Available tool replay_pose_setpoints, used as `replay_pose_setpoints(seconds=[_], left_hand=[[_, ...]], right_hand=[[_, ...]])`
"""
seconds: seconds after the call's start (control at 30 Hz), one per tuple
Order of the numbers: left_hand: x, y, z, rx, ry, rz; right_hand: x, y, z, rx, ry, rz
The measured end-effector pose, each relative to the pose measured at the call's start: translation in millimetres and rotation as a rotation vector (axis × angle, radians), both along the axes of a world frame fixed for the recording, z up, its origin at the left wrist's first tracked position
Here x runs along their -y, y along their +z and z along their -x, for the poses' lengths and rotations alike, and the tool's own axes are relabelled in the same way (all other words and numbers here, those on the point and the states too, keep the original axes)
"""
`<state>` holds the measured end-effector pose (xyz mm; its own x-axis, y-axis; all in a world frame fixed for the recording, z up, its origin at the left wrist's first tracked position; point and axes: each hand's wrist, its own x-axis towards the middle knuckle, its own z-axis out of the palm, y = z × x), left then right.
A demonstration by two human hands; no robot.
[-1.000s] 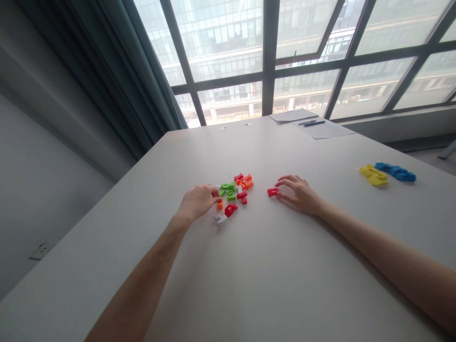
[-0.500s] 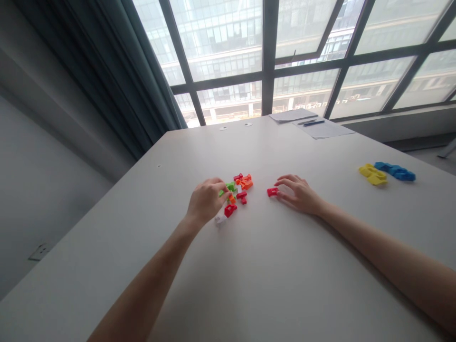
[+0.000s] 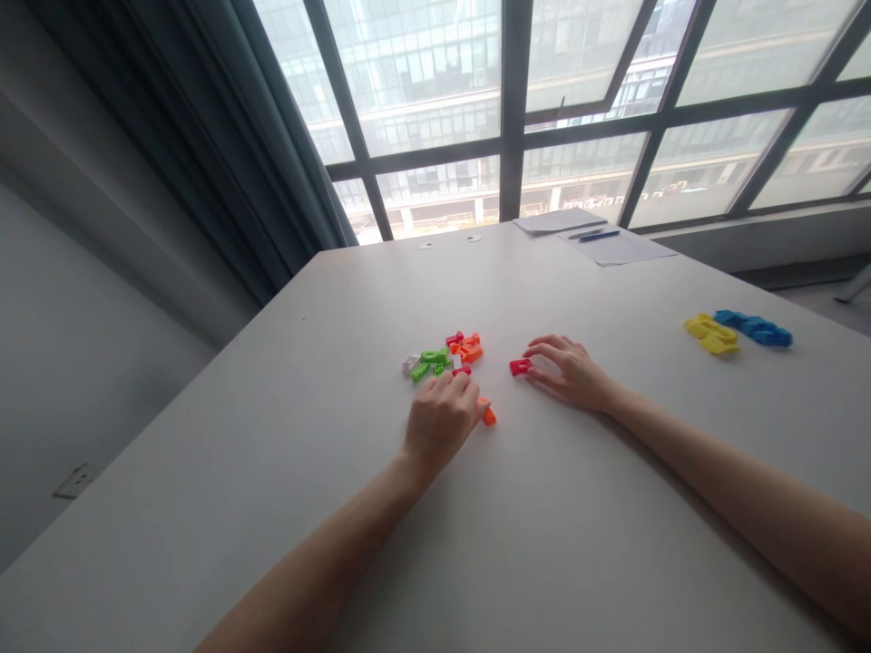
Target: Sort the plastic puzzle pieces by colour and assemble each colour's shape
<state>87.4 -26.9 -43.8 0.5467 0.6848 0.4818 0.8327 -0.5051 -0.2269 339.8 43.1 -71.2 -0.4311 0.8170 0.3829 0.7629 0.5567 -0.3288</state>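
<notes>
A small heap of green, orange, red and white plastic pieces (image 3: 444,354) lies in the middle of the white table (image 3: 476,535). My left hand (image 3: 441,419) sits just in front of the heap, fingers curled, pinching an orange piece (image 3: 486,413) at its right side. My right hand (image 3: 570,372) rests flat on the table with fingers spread, its fingertips touching a lone red piece (image 3: 520,366).
A yellow group (image 3: 711,333) and a blue group (image 3: 755,327) of pieces lie at the right. Papers with a pen (image 3: 599,235) are at the far edge by the window. A dark curtain hangs at the left.
My left hand has moved right and toward me, out of the heap, carrying an orange piece. A white piece now shows at the heap's left. My right hand has stayed put.
</notes>
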Motion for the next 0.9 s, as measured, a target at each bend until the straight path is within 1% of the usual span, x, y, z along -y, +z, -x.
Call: replay_pose_setpoints(seconds=[0.1,0.2,0.27,0.37,0.47,0.57,0.63,0.73,0.8,0.9], left_hand=[[-1.9,0.4,1.4,0.039,0.014,0.052],[-4.5,5.9,2.8,0.092,0.058,0.142],[-6.7,14.2,6.1,0.109,0.125,0.226],[-10.5,32.2,16.8,0.113,0.250,0.363],[-14.0,49.3,30.8,0.098,0.353,0.495],[-16.1,57.6,40.1,0.062,0.399,0.589],[-16.4,58.1,41.3,0.040,0.403,0.637],[-15.4,55.4,37.7,0.005,0.394,0.669],[-14.3,53.4,34.6,-0.017,0.390,0.665],[-13.1,51.0,32.5,-0.020,0.381,0.639]], right_hand=[[0.5,0.8,-0.1,0.005,0.006,0.000],[0.4,0.9,-0.4,0.009,0.012,0.000],[-0.1,0.3,-0.7,0.011,0.014,0.002],[-0.4,-0.1,-1.0,0.005,0.021,-0.016],[2.8,2.4,0.4,-0.015,0.051,-0.105],[12.0,8.4,6.1,-0.011,0.187,-0.232],[20.7,13.0,12.7,0.002,0.301,-0.299],[34.1,19.0,24.2,0.031,0.430,-0.373],[41.0,22.3,30.4,0.051,0.503,-0.383],[47.0,26.1,35.0,0.070,0.581,-0.344]])
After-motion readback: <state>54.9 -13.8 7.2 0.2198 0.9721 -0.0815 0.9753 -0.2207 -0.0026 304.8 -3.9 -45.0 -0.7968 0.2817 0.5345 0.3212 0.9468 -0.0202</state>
